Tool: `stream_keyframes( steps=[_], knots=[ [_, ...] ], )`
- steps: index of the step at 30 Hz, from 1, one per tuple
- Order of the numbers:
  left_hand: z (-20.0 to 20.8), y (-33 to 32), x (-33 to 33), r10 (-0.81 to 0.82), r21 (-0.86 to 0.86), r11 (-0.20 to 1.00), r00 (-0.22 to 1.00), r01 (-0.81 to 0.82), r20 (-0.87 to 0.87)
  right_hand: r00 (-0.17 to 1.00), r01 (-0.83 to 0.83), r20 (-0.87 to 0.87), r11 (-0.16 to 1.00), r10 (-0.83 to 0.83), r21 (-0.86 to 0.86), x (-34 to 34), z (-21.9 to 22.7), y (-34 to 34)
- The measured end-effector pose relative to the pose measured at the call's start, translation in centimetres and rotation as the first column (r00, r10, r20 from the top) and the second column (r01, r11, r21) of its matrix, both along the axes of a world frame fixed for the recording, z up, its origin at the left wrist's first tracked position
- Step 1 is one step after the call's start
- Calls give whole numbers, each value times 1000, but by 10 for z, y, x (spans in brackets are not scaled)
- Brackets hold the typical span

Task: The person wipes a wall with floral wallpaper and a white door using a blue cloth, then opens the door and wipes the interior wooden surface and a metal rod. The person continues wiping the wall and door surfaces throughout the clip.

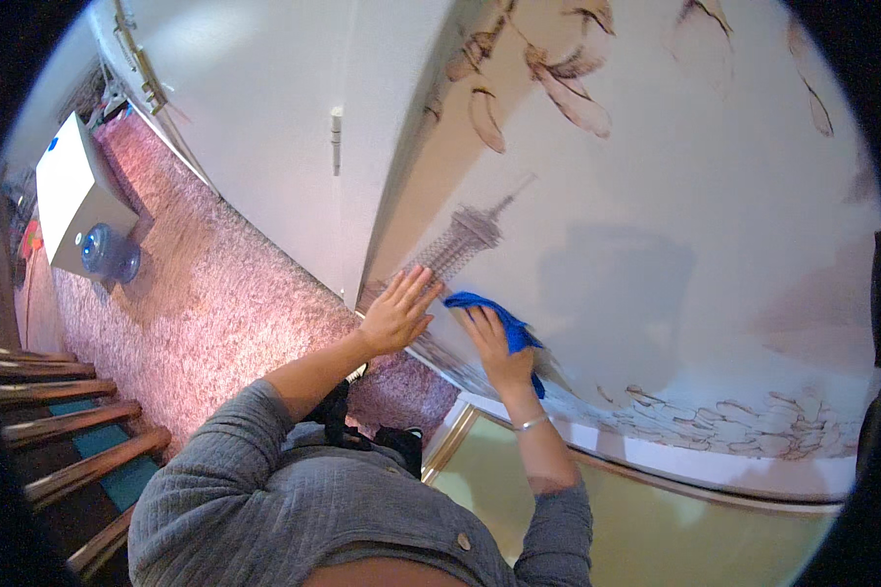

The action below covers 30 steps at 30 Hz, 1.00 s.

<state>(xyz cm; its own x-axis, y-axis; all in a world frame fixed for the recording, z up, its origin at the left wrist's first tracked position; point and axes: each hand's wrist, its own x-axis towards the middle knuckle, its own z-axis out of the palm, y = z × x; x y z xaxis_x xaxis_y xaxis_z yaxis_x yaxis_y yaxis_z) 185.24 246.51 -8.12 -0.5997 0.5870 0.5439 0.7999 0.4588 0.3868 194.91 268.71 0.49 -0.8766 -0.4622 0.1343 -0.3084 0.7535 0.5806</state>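
Observation:
My left hand [399,311] lies flat with its fingers stretched, against a pale wall panel [597,196] printed with a grey tower [465,240] and brownish petals. It holds nothing. Just to its right, my right hand [497,352] presses a blue cloth [519,333] onto the same surface. The cloth is bunched around and under those fingers, so part of it and the fingertips are hidden. A thin bracelet circles my right wrist.
Pink shaggy carpet [225,303] spreads at the left. On it stand a white box-shaped cabinet [78,196] and a clear blue water jug [110,254]. Wooden slats [88,430] fill the lower left. A white door [284,127] adjoins the panel; a gold-edged trim [452,442] runs below.

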Motion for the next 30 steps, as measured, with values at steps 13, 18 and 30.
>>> stream_keyframes(
  steps=[13, 18, 30],
  knots=[
    [39, -23, -52, -10, 480, 877, 999, 27, -37, 979, -11, -198, 953, -51, -301, -71, 57, -72],
    [-1, -35, -21, -50, 401, 914, 965, -59, 256, 997, -81, -25, 964, 77, -253, -80, -8, -73],
    [25, 8, -12, -123, 426, 900, 991, 89, 53, 999, -10, 39, 977, 18, -211, -17, 7, -16]
  ],
)
